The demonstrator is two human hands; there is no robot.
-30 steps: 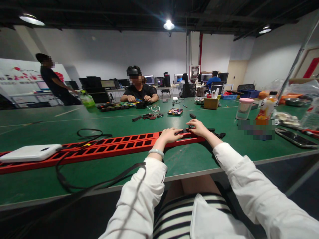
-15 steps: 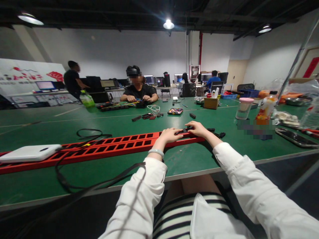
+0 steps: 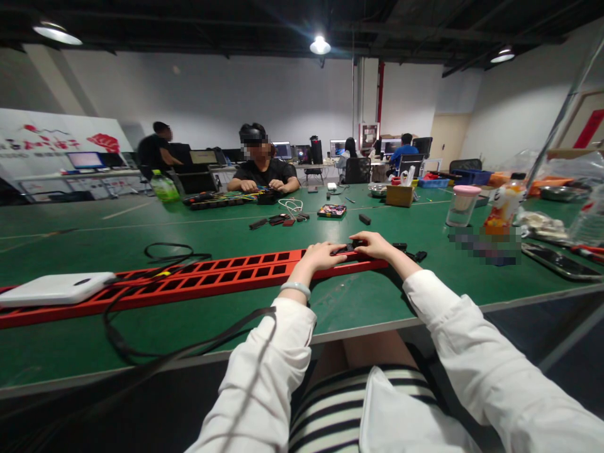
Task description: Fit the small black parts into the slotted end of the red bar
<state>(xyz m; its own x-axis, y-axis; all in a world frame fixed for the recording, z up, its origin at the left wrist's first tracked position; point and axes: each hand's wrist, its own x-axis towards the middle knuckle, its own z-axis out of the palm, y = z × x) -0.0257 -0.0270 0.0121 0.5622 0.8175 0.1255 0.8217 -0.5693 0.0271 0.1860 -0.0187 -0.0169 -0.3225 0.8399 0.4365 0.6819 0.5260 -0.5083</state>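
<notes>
A long red slotted rail (image 3: 212,277) lies across the green table (image 3: 377,302). My left hand (image 3: 323,255) rests palm down on the rail near its right end, fingers curled over it. My right hand (image 3: 377,244) presses on a small black part (image 3: 346,249) seated in the rail between the two hands. More small black parts (image 3: 415,255) lie just right of the rail's end. A pale bracelet sits on my left wrist.
A white flat device (image 3: 56,288) and black cables (image 3: 165,255) lie on the rail's left part. A pink-lidded jar (image 3: 462,206), a bottle (image 3: 503,211) and a phone (image 3: 559,263) stand to the right. A seated person (image 3: 262,170) works opposite; another person (image 3: 158,151) walks behind.
My hands have stayed on the rail; the right hand has settled slightly lower on the black part. The person in the background has walked from left to right.
</notes>
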